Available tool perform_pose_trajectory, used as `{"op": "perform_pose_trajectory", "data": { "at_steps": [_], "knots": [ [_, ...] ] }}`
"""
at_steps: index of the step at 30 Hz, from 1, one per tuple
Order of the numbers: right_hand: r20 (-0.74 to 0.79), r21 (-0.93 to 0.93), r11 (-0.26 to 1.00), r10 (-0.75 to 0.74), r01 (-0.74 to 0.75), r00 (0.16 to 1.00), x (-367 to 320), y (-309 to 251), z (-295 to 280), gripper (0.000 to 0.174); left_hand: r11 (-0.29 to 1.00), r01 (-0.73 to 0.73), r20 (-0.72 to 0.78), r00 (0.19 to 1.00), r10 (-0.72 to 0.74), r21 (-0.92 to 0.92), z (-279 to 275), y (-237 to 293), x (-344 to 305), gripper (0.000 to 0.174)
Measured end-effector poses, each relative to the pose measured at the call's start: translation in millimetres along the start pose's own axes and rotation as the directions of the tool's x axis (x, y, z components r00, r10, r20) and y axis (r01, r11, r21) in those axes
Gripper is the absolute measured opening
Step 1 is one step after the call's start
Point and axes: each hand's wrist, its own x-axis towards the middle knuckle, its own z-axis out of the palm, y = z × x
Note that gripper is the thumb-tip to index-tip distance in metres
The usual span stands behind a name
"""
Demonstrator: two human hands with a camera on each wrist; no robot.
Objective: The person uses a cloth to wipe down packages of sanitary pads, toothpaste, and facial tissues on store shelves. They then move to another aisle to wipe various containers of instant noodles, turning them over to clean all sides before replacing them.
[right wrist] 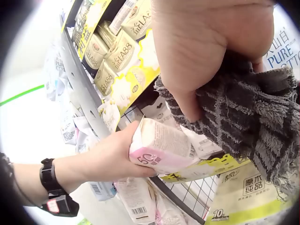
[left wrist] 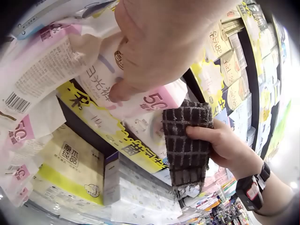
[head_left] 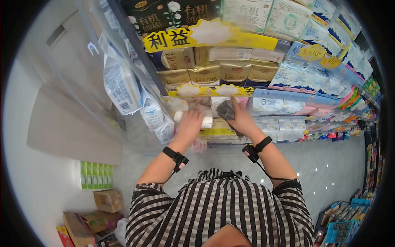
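Note:
A dark checked cloth (left wrist: 187, 145) hangs from my right hand (head_left: 243, 120), pinched between thumb and fingers; the right wrist view shows its frayed grey lines (right wrist: 234, 112). My left hand (head_left: 191, 124) grips a white and pink tissue pack (right wrist: 161, 145) at the shelf's left end. In the left wrist view, the left hand (left wrist: 157, 47) lies over that pack, thumb on its printed front (left wrist: 101, 82). Beside it, the cloth hangs close to the pack's pink end. Behind both hands runs a shelf edge with a yellow price strip (left wrist: 136, 150).
Gold packs (head_left: 204, 75) fill the shelf above, under a yellow sign (head_left: 247, 40). Bagged packs (head_left: 119, 82) hang at the shelf's left side. A yellow and cream pack (left wrist: 70, 164) sits on the lower shelf. Cardboard boxes (head_left: 108, 201) stand on the floor at lower left.

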Motion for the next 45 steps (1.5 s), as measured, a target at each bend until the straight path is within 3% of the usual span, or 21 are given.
{"op": "perform_pose_trajectory", "data": {
  "at_steps": [4,9,13,14,15,16,19,21,23,25,26,29,30,32,34,36,37,39,40,42,45],
  "knots": [
    [-0.014,-0.026,1.0,-0.018,0.018,1.0,-1,6,0,0.092,0.997,-0.064,-0.127,0.99,0.057,-0.05,-21,5,-8,0.019],
    [-0.038,-0.03,0.998,-0.054,0.052,0.998,-1,12,5,0.091,0.985,-0.097,-0.117,0.99,0.081,-0.143,-57,14,-27,0.029],
    [0.002,-0.038,0.999,0.015,-0.015,1.0,0,11,7,0.089,0.92,0.022,-0.166,0.982,-0.094,-0.392,-74,30,-43,0.049],
    [-0.066,0.004,0.995,-0.096,0.097,0.993,-1,22,9,0.087,0.693,0.308,0.028,0.923,-0.383,-0.652,-79,37,-48,0.048],
    [-0.14,0.036,0.977,-0.203,0.21,0.969,-3,30,8,0.085,0.327,0.531,0.289,0.773,-0.565,-0.781,-82,41,-51,0.046],
    [-0.136,0.036,0.977,-0.205,0.211,0.969,-9,33,2,0.085,0.206,0.462,0.263,0.757,-0.598,-0.863,-72,41,-54,0.047],
    [-0.211,0.217,0.963,-0.111,0.157,0.971,-38,15,-30,0.07,0.143,0.495,0.3,0.705,-0.643,-0.857,-62,50,-58,0.049],
    [-0.311,0.289,0.91,-0.205,0.298,0.928,-57,-24,-54,0.061,0.191,0.457,0.241,0.726,-0.644,-0.869,-53,61,-48,0.051],
    [-0.316,0.141,0.839,-0.464,0.525,0.828,-65,-46,-51,0.071,0.243,0.418,0.195,0.765,-0.614,-0.875,-44,70,-48,0.054],
    [-0.195,0.084,0.814,-0.552,0.575,0.81,-75,-75,-50,0.075,0.588,0.275,0.103,0.945,-0.309,-0.761,-40,73,-42,0.049],
    [-0.207,0.075,0.824,-0.539,0.562,0.817,-80,-71,-49,0.075,0.259,0.312,0.192,0.896,-0.401,-0.914,-47,83,-36,0.042],
    [-0.197,0.071,0.873,-0.462,0.483,0.864,-93,-43,-37,0.078,0.275,0.412,0.291,0.873,-0.391,-0.869,-38,82,-41,0.047],
    [-0.224,0.133,0.933,-0.301,0.335,0.927,-101,-26,-37,0.075,0.117,0.438,0.366,0.848,-0.382,-0.892,-34,86,-44,0.047],
    [-0.268,0.287,0.952,-0.029,0.109,0.963,-118,15,-29,0.066,0.041,0.444,0.395,0.831,-0.391,-0.895,-35,88,-44,0.039],
    [-0.292,0.371,0.928,0.076,0.039,0.953,-127,39,-32,0.061,-0.018,0.468,0.438,0.81,-0.39,-0.883,-48,87,-39,0.031],
    [-0.292,0.716,0.697,0.356,-0.043,0.888,-128,47,-41,0.052,-0.102,0.455,0.453,0.786,-0.422,-0.885,-42,86,-33,0.031],
    [-0.294,0.718,0.694,0.363,-0.046,0.884,-126,42,-47,0.052,-0.182,0.442,0.474,0.757,-0.45,-0.878,-42,87,-27,0.031],
    [-0.527,0.535,0.821,0.139,0.201,0.838,-118,21,-62,0.05,-0.164,0.465,0.487,0.763,-0.424,-0.87,-45,94,-16,0.032],
    [-0.572,0.245,0.927,-0.097,0.283,0.814,-115,1,-72,0.053,-0.203,0.468,0.508,0.749,-0.426,-0.86,-46,99,-10,0.031],
    [-0.528,-0.059,0.966,-0.245,0.253,0.813,-114,-15,-54,0.072,-0.234,0.468,0.522,0.741,-0.421,-0.852,-45,102,3,0.031],
    [-0.388,-0.227,0.879,-0.477,0.42,0.789,-130,-34,-33,0.059,-0.303,0.424,0.521,0.695,-0.495,-0.853,-43,103,17,0.029]
  ]
}}
